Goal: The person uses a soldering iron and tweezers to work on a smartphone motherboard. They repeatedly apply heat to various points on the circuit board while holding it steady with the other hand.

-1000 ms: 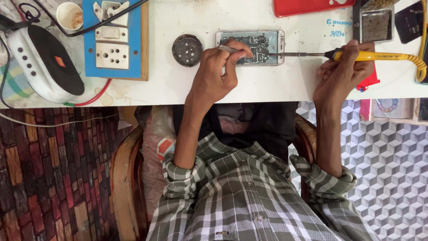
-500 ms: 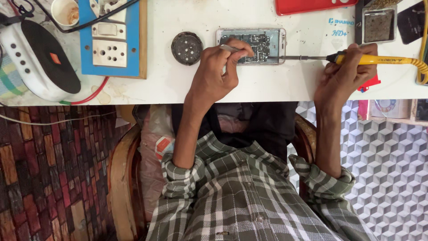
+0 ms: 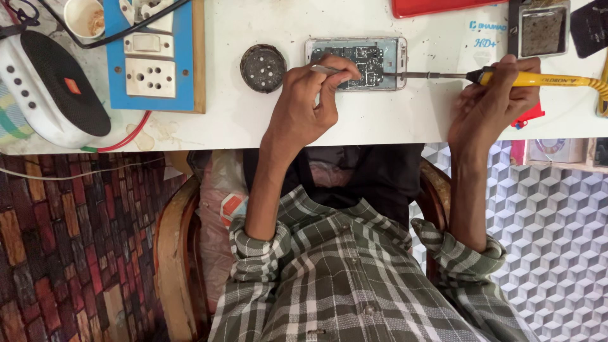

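Note:
An opened phone (image 3: pixel 380 54) with its circuit board bare lies on the white table (image 3: pixel 240 120). My left hand (image 3: pixel 304 107) rests over the phone's left end and pinches thin metal tweezers (image 3: pixel 326 68) against the board. My right hand (image 3: pixel 494 101) grips the yellow handle of a soldering iron (image 3: pixel 544 79). Its metal shaft runs left and the tip meets the phone's right edge. My plaid sleeves and lap fill the lower part of the view.
A round dark tin (image 3: pixel 263 68) sits left of the phone. Further left are a blue socket board (image 3: pixel 158 57), a white speaker (image 3: pixel 50 88) and a small cup (image 3: pixel 84 17). A red case (image 3: pixel 443 6) and a sponge tray (image 3: pixel 538 26) lie at the back right.
The view has drifted slightly. Both hands stay at the phone with the same tools, and the iron's tip remains at the board's right edge.

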